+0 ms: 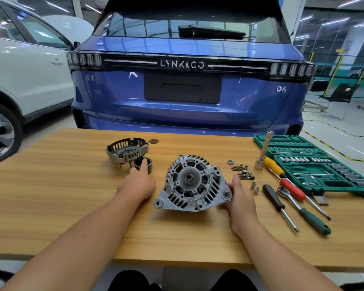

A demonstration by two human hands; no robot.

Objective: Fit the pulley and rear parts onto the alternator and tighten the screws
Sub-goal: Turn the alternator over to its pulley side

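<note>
Barely started, the alternator (192,183) stands bare-shafted with the right hand (240,198) grasping its edge, while the left hand (138,181), fingers loose, touches the unfitted pulley (143,164) beyond-left of it, screws (242,171) waiting rightward.

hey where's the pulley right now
In the head view, the pulley sits on the table left of the alternator, just in front of the rear cover, with the left hand reaching to it.
</note>
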